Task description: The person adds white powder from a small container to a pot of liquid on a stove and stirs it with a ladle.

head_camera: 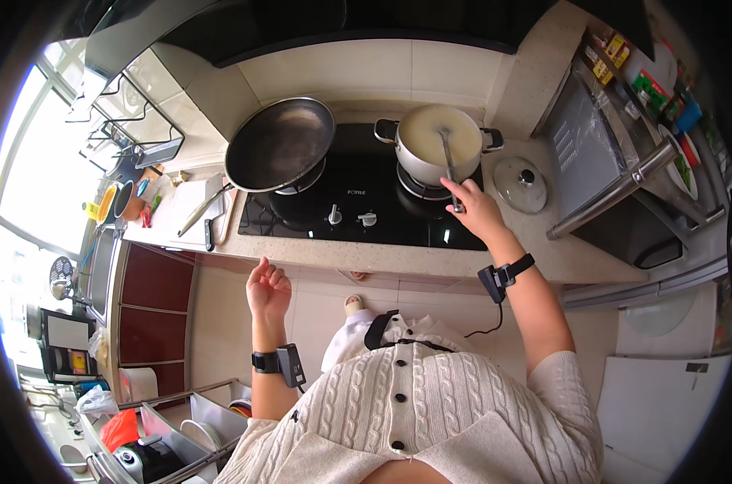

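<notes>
My right hand (479, 209) grips the metal handle of a ladle or spoon (447, 148). The utensil's far end dips into a pale, cloudy liquid (423, 136) in a two-handled pot (423, 166). That pot sits on the right burner of a black gas hob (357, 215). On the left burner rests a dark frying pan (281, 145), tilted, its long handle (203, 209) reaching over the counter. My left hand (269, 287) hovers in front of the counter edge, palm up, fingers loosely curled around nothing.
A glass lid (520, 184) lies right of the hob. Beside the pan handle are a white cutting board (190, 202) and a black-handled knife (209, 235). A steel-framed shelf (614, 187) rises at the right. Below left, a pulled-out drawer (166, 417) holds dishes. A range hood (366, 27) overhangs the hob.
</notes>
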`<state>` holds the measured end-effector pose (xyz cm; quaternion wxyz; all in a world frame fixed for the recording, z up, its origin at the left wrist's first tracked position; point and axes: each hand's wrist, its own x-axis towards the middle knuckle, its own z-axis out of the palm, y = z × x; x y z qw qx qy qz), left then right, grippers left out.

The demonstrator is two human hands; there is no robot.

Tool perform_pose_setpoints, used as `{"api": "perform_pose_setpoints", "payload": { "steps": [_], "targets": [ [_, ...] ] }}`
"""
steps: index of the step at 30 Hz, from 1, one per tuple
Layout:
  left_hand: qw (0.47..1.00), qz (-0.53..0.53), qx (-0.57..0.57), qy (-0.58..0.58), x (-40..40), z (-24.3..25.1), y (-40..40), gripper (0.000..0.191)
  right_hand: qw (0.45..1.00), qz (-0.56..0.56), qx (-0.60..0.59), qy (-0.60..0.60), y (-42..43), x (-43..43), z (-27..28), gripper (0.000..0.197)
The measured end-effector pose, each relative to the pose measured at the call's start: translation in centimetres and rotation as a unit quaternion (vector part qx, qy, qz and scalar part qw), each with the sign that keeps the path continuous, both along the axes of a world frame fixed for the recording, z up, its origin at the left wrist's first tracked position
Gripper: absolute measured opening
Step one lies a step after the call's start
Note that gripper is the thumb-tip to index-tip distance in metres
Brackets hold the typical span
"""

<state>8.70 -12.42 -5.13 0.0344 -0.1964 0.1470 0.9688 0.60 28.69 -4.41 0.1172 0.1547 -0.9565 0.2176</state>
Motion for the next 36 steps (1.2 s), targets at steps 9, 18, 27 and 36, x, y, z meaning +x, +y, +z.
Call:
{"api": "perform_pose_setpoints", "payload": {
  "steps": [9, 18, 27, 36],
  "targets": [
    [0.999, -0.014, 0.030, -0.002, -4.7, -0.7, -4.6, 0.021, 0.994, -0.012, 0.033, 0.105, -2.0, -0.7, 2.7, 0.024],
    [0.986, -0.149, -0.054, 0.056, -12.0, 0.5, -7.2, 0.013, 0.988, -0.075, -0.019, 0.133, -4.5, 0.1, 6.5, 0.016],
    [0.959, -0.231, -0.123, 0.106, -16.5, 2.6, -5.1, 0.008, 0.992, -0.075, -0.057, 0.084, -5.4, 1.4, 10.0, 0.014],
    [0.976, -0.182, -0.086, 0.087, -16.3, 2.0, -2.2, 0.009, 0.998, 0.023, -0.051, -0.007, -3.1, -0.1, 12.3, 0.016]
  ]
}}
